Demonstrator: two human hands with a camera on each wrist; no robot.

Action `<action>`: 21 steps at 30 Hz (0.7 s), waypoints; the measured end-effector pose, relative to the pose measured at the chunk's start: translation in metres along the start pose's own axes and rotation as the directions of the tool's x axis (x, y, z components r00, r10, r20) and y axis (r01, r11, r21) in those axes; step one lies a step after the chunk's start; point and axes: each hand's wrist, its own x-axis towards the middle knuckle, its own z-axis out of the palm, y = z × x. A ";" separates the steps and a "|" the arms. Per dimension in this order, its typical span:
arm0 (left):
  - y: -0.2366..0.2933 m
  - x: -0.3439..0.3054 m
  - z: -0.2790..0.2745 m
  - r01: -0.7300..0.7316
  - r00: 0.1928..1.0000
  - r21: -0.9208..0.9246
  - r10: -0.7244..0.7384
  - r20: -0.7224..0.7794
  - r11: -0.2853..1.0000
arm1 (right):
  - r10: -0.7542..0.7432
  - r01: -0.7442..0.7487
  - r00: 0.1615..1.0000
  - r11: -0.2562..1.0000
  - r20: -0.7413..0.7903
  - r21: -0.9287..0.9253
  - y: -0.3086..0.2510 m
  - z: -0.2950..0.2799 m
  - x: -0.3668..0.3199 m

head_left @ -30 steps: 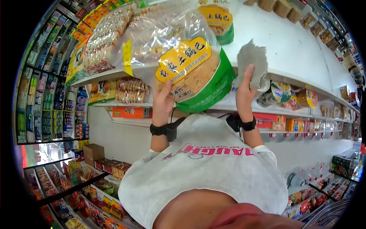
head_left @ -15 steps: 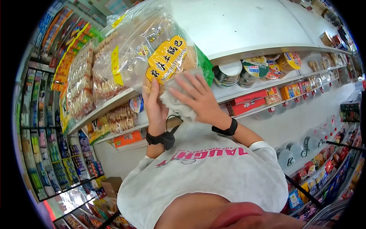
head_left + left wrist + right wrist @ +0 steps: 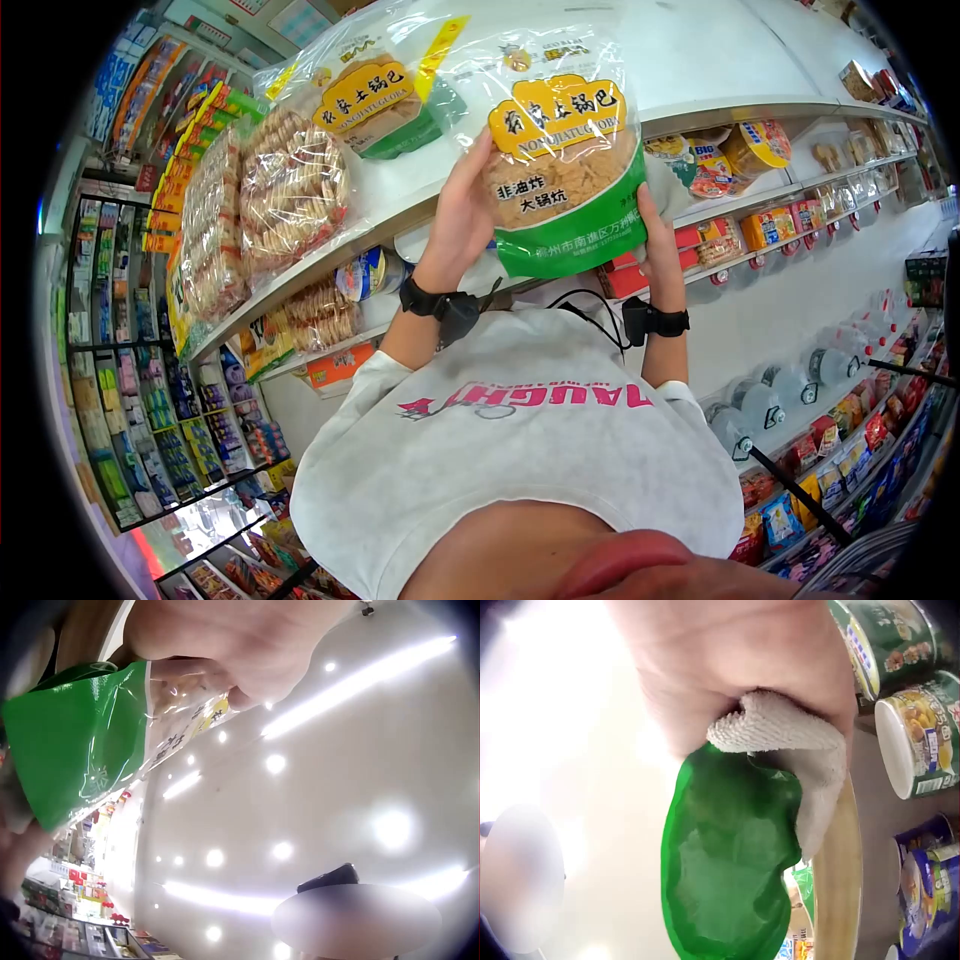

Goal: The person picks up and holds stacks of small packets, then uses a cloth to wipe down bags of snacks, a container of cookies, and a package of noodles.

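Both hands hold up a clear and green snack bag point(image 3: 560, 180) with a yellow label, its front facing the head camera. My left hand point(image 3: 460, 215) grips its left edge, thumb on the front. At the lower right edge, my right hand point(image 3: 660, 240) holds the bag with the thumb in front. The right wrist view shows a grey cloth point(image 3: 780, 731) bunched in the right hand point(image 3: 735, 660), against the bag's green bottom point(image 3: 731, 855). In the left wrist view the left hand point(image 3: 232, 637) pinches the bag point(image 3: 90, 742).
A similar bag point(image 3: 375, 105) lies on the white top shelf point(image 3: 720, 60), beside packs of round crackers point(image 3: 290, 185). Below stand tubs of instant noodles point(image 3: 755, 150) and boxes. Large clear bottles point(image 3: 730, 425) stand at the lower right.
The right hand has moved from the bag's front to its right edge, and the cloth has left the front. The held bag has shifted right and turned more upright; another bag now shows behind it.
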 end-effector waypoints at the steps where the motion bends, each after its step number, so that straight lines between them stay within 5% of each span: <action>1: -0.002 0.005 0.002 0.019 0.999 0.005 -0.019 0.027 1.000 | -0.022 0.022 1.000 1.000 -0.019 0.018 0.001 -0.003 0.000; 6: -0.021 0.027 0.002 0.013 0.998 0.008 -0.014 0.067 1.000 | -0.025 0.038 0.993 0.993 -0.119 0.109 0.004 -0.012 0.006; 9: -0.033 0.026 -0.013 -0.051 0.997 0.169 0.040 0.069 0.984 | 0.022 -0.001 0.988 0.992 -0.156 0.129 0.004 -0.018 0.011; 10: -0.026 0.019 -0.017 0.063 0.998 0.278 -0.062 -0.012 0.958 | 0.029 -0.008 0.986 0.992 -0.164 0.128 0.002 -0.018 0.015; 13: -0.022 0.006 -0.022 -0.167 0.984 0.582 0.101 0.144 0.796 | -0.001 0.041 0.981 0.978 -0.192 0.205 -0.010 -0.008 0.030; 18: -0.019 -0.005 -0.031 -0.149 0.970 0.524 0.021 0.242 0.839 | -0.128 0.155 0.955 0.985 -0.269 0.082 -0.021 0.013 0.049; 21: -0.015 -0.008 -0.037 -0.235 0.952 0.616 0.049 0.303 0.751 | -0.040 0.076 0.976 0.984 -0.216 0.163 -0.034 0.021 0.049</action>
